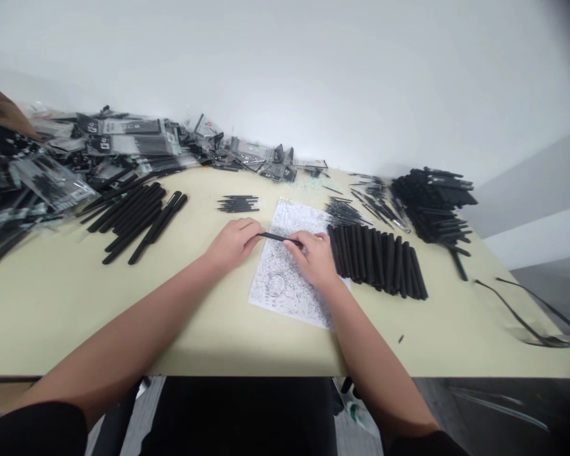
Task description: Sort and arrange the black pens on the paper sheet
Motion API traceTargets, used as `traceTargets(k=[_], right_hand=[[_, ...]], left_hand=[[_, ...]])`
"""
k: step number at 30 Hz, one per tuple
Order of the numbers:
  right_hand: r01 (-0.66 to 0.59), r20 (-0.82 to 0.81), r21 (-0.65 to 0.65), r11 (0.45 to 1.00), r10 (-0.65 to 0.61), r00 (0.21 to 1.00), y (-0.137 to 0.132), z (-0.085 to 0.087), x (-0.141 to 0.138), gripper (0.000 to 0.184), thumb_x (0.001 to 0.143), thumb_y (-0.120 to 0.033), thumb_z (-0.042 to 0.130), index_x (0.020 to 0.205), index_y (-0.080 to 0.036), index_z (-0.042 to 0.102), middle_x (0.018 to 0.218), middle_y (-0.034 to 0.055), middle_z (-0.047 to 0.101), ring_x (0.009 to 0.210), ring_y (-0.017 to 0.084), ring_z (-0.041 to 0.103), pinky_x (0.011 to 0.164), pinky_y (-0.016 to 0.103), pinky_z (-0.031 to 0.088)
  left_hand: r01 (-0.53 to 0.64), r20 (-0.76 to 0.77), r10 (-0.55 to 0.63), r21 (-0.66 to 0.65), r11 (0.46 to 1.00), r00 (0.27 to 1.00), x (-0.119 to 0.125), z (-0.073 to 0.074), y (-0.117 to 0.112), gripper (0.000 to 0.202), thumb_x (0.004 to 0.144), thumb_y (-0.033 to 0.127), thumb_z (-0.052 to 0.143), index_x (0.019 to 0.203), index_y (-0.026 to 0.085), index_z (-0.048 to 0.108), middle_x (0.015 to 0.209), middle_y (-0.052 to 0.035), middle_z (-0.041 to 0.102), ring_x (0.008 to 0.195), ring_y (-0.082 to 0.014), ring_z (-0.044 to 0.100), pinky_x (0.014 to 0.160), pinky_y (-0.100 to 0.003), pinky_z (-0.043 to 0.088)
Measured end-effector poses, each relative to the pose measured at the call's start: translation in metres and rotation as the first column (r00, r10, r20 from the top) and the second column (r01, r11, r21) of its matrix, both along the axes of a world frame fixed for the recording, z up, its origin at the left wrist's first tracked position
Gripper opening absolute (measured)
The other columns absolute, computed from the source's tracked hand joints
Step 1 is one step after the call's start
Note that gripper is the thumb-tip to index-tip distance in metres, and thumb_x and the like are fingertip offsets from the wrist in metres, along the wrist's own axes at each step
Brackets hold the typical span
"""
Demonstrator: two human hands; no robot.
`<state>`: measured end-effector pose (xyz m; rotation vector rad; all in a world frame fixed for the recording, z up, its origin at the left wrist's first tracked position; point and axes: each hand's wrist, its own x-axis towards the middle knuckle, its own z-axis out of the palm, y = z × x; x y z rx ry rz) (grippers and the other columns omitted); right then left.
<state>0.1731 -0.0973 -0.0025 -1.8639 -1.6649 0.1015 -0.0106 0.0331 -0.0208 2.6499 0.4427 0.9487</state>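
Observation:
Between my two hands lies a slim black pen [276, 237], held nearly level just above a scribbled sheet of paper [270, 297]. My left hand [237, 242] pinches its left end, and my right hand [315, 256] grips the right end. Fingers hide both ends of the pen, so I cannot tell whether a cap is on. Close to my right hand is a row of thick black pens [380, 261], partly over the paper. Thin refills [344, 212] lie behind that row. A smaller bunch of refills [238, 203] sits beyond my left hand.
Black pens [135, 218] lie in a group at the left. Plastic packets [137, 136] are heaped along the back left. A stack of black pens [432, 202] stands at the back right. Eyeglasses [541, 339] rest near the right edge, and a small dark piece [401, 339] lies in front.

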Motion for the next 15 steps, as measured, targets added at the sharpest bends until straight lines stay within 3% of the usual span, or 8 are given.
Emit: traceTargets(k=[8,12,15], right_hand=[[-0.066,0.173,0.0,0.998,0.065,0.983,-0.002,-0.001,-0.005,0.02,0.094,-0.039,0.056,0.097,-0.022,0.066,0.097,0.004,0.076,0.091,0.021,0.066,0.101,0.041,0.021],[-0.07,0.289,-0.048,0.996,0.081,0.954,-0.003,0.0,-0.01,0.025,0.096,-0.04,0.052,0.086,-0.023,0.068,0.084,0.0026,0.075,0.082,0.02,0.064,0.1,0.042,0.021],[0.0,0.343,-0.047,0.999,0.017,0.939,-0.003,0.003,-0.011,0.032,0.095,-0.04,0.049,0.075,-0.021,0.066,0.076,0.0032,0.074,0.078,0.02,0.063,0.092,0.041,0.025]], left_hand=[[0.041,-0.029,-0.039,0.079,0.996,0.999,0.001,-0.003,0.0,0.024,0.097,0.032,0.051,0.106,0.023,0.071,0.099,-0.0075,0.072,0.094,-0.02,0.065,0.087,-0.036,0.047],[0.072,-0.069,-0.067,0.076,0.994,0.995,0.002,-0.006,-0.001,0.024,0.096,0.037,0.054,0.109,0.025,0.07,0.1,-0.0048,0.073,0.097,-0.0193,0.065,0.089,-0.035,0.046],[0.02,-0.053,-0.016,0.077,0.997,0.998,0.002,-0.003,-0.004,0.032,0.095,0.039,0.055,0.12,0.024,0.066,0.111,-0.0078,0.072,0.105,-0.0217,0.064,0.093,-0.038,0.045]])
